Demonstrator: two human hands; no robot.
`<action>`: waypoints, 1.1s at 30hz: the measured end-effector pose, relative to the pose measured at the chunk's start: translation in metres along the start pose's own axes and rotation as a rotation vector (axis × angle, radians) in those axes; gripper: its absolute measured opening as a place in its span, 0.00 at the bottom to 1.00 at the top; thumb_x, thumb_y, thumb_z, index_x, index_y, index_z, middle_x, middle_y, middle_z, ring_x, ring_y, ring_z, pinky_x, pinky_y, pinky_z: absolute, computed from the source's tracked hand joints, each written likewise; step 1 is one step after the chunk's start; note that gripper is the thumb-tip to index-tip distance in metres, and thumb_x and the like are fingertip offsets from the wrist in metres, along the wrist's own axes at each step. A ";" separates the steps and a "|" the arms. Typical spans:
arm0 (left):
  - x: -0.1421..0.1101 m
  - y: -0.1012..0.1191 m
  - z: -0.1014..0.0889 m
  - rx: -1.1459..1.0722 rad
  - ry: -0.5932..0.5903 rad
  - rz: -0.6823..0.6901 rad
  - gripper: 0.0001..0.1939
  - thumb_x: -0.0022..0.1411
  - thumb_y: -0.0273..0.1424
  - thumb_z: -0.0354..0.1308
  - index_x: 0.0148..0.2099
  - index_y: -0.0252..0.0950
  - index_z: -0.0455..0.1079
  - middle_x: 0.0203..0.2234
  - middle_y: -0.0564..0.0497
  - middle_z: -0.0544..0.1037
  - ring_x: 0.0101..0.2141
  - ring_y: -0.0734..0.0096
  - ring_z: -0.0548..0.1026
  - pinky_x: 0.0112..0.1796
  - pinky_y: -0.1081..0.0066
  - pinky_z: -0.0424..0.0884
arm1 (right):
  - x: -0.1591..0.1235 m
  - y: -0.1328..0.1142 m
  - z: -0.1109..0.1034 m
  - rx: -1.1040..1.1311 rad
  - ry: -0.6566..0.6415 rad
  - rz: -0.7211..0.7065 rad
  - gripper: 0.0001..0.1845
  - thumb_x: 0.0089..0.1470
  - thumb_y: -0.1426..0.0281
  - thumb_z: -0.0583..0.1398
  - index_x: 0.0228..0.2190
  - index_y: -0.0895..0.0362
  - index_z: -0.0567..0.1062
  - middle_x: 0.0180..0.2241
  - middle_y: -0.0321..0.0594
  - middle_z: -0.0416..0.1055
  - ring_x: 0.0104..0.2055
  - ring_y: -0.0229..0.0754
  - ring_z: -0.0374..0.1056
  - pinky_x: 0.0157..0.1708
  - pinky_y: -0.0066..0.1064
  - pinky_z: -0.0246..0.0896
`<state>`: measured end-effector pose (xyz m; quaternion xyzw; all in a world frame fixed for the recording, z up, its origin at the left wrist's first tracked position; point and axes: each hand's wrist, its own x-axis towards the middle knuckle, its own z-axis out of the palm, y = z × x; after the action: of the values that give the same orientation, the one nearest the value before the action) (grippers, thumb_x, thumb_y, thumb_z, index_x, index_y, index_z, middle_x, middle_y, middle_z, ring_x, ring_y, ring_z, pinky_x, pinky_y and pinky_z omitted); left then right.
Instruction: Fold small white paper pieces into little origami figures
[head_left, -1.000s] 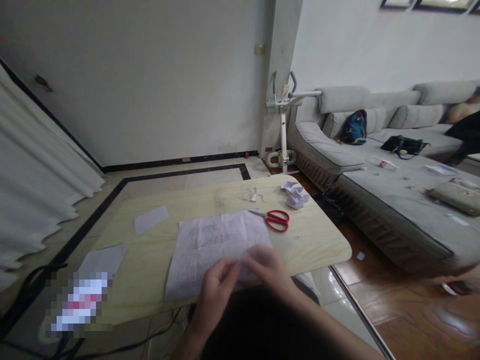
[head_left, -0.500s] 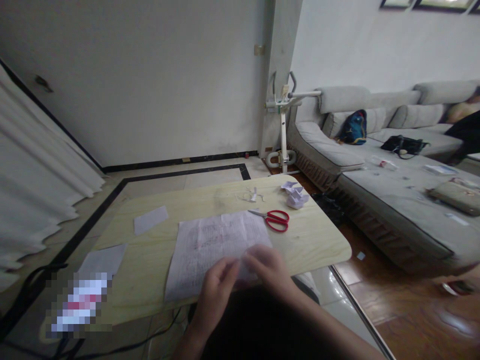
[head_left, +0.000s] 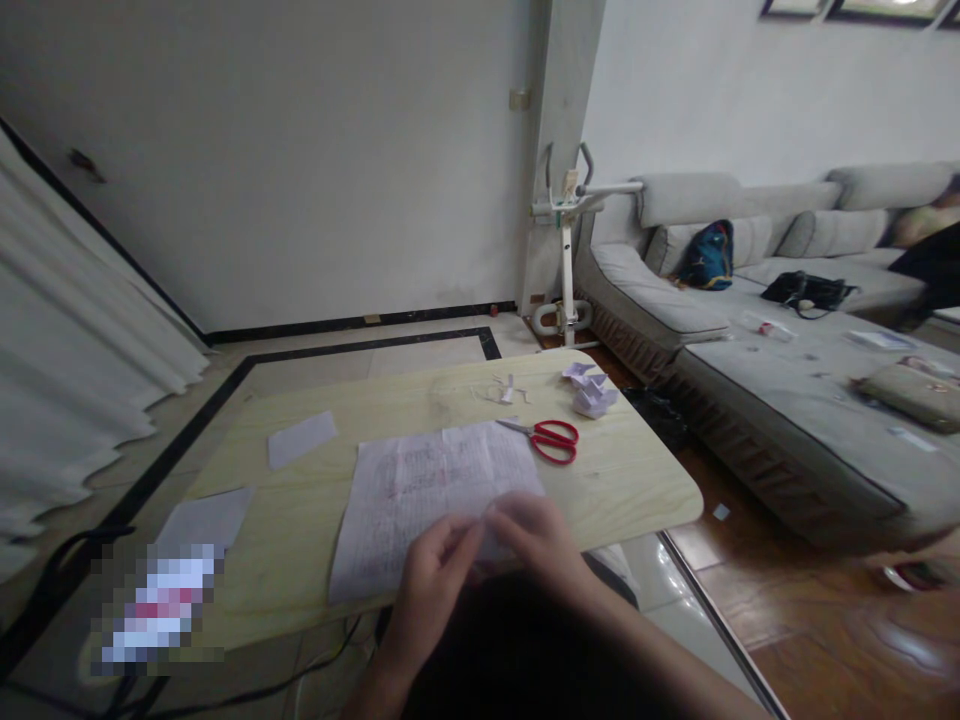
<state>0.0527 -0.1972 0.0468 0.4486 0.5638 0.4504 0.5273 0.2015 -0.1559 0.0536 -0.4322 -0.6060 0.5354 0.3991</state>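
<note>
1. Left hand (head_left: 437,555) and right hand (head_left: 538,530) – fingertips close together; I cannot tell their grip.
2. Printed sheet (head_left: 427,480) – on the table (head_left: 622,480), ten o'clock from them.
3. Scissors (head_left: 553,442): one o'clock.

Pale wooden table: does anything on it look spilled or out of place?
Nothing looks spilled, but thin white paper scraps lie strewn beyond the red-handled metal scissors, looking untidy next to the flat, creased white paper sheet.
</note>
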 end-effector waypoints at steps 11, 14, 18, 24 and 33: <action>0.001 -0.005 -0.001 0.056 -0.025 0.018 0.15 0.60 0.43 0.56 0.35 0.34 0.72 0.25 0.52 0.77 0.27 0.69 0.76 0.26 0.74 0.72 | -0.001 -0.001 0.000 0.043 -0.013 0.027 0.13 0.52 0.62 0.59 0.23 0.59 0.72 0.21 0.34 0.63 0.25 0.36 0.59 0.25 0.27 0.55; 0.001 -0.007 -0.001 0.064 -0.027 0.024 0.15 0.60 0.42 0.56 0.34 0.34 0.71 0.24 0.53 0.76 0.26 0.70 0.75 0.25 0.75 0.72 | -0.001 0.000 0.000 0.042 -0.008 0.027 0.13 0.52 0.62 0.59 0.23 0.59 0.72 0.21 0.34 0.63 0.25 0.36 0.60 0.25 0.27 0.55; 0.001 -0.007 -0.002 0.070 -0.020 0.025 0.14 0.61 0.41 0.56 0.34 0.34 0.71 0.24 0.53 0.76 0.26 0.71 0.75 0.25 0.75 0.72 | -0.001 0.000 -0.001 0.009 -0.011 -0.007 0.13 0.53 0.63 0.58 0.24 0.59 0.72 0.21 0.34 0.64 0.25 0.36 0.60 0.25 0.26 0.55; -0.002 -0.002 0.000 0.098 0.014 0.032 0.14 0.61 0.41 0.56 0.35 0.34 0.71 0.25 0.52 0.78 0.27 0.68 0.77 0.26 0.75 0.73 | -0.002 -0.003 -0.002 -0.016 -0.039 -0.055 0.14 0.56 0.64 0.57 0.24 0.59 0.73 0.22 0.34 0.65 0.26 0.36 0.60 0.26 0.26 0.56; -0.012 0.007 -0.002 0.401 0.115 0.301 0.11 0.62 0.36 0.54 0.34 0.37 0.74 0.27 0.51 0.80 0.30 0.67 0.79 0.31 0.73 0.73 | -0.007 -0.008 -0.005 -0.032 -0.068 -0.125 0.13 0.58 0.64 0.56 0.29 0.59 0.75 0.25 0.36 0.69 0.28 0.38 0.63 0.29 0.27 0.59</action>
<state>0.0518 -0.2072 0.0559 0.5964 0.5979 0.4279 0.3220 0.2079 -0.1614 0.0623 -0.3812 -0.6535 0.5142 0.4041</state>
